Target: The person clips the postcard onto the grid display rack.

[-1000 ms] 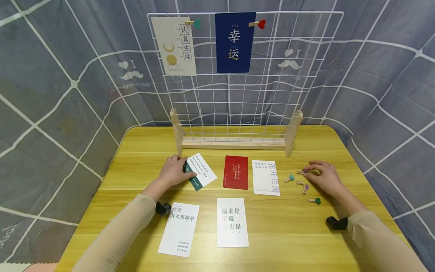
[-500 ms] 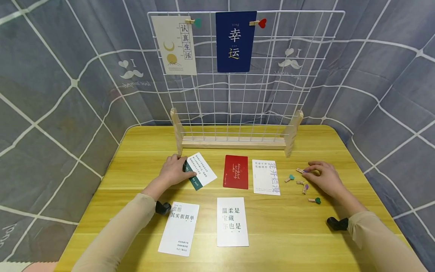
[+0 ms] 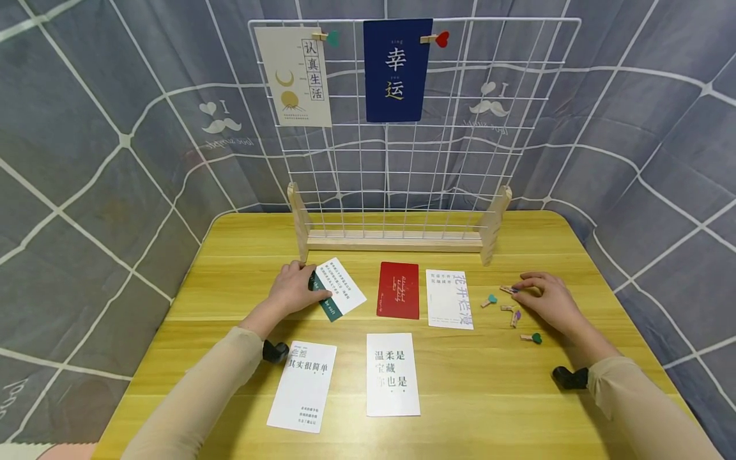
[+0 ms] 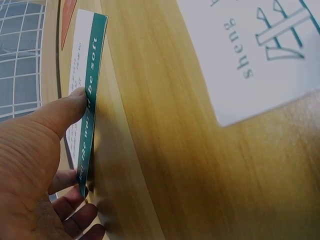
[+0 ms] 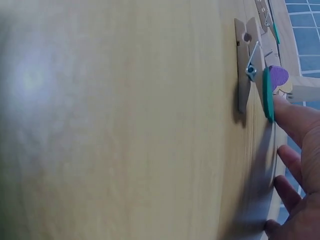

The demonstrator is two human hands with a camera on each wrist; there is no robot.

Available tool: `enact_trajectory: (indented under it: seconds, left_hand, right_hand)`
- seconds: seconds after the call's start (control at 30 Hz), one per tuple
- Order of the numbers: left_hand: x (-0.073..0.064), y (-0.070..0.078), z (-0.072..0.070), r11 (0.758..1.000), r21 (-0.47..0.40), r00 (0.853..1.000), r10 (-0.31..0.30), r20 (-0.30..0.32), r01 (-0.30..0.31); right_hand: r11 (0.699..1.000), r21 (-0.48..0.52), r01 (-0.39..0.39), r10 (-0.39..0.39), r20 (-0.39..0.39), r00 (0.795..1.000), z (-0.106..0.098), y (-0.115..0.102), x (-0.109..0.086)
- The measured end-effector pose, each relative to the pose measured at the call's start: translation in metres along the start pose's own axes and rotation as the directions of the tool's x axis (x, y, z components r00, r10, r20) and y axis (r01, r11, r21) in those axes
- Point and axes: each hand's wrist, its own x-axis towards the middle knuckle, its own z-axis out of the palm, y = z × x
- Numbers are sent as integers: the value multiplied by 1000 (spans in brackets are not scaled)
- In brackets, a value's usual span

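My left hand [image 3: 293, 291] holds a white-and-green card [image 3: 339, 287] by its left end, lying at a slant. In the left wrist view the thumb is over the card [image 4: 92, 65] and the other fingers are at its far edge. At the right, the thumb and forefinger of my right hand [image 3: 546, 300] pinch a small wooden clothespin [image 3: 506, 289] with a purple piece at the fingertips. Several clothespins lie close by, among them one with a teal heart [image 3: 489, 300] and one with a dark green heart [image 3: 531, 338], which partly hides the fingertips in the right wrist view.
A white wire grid rack [image 3: 397, 172] on wooden feet stands behind. A cream card [image 3: 294, 76] and a navy card [image 3: 397, 70] hang clipped on it. On the table lie a red card [image 3: 398, 291] and white cards [image 3: 450, 299], including one [image 3: 393, 375] in front.
The clothespin at my right fingertips has turned slightly. My left hand and the cards have stayed in place.
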Motion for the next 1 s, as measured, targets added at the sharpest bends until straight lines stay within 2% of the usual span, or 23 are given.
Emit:
enact_trajectory:
  seconds: [0.2,0.33,0.47,0.6,0.83,0.9,1.0]
  left_hand:
    - [0,-2,-2,1000,-23,1000,5,0,-5]
    - [0,-4,-8,997,-82,1000,7,-15,-8]
    - [2,-9,-12,984,-178,1000,-18,-15,15]
    - [2,-11,-18,950,-310,999,-30,-10,25]
    - [1,-19,-25,856,-517,1000,-3,-11,-4]
    - [0,-23,-25,844,-536,1000,6,-17,-15]
    - [-3,-28,-26,839,-543,1000,8,-16,-15]
  right_hand:
    - [999,-43,32,-34,-42,999,2,-1,1]
    - [996,-74,39,-45,-73,996,4,1,0]
    - [995,-95,43,-51,-88,995,3,4,-1]
    - [994,-103,35,-45,-95,994,1,4,-4]
    - [993,-112,33,-46,-121,992,-2,2,-7]
    - [992,-119,33,-48,-126,991,-3,2,-7]
    - [991,-129,33,-50,-131,990,-4,2,-7]
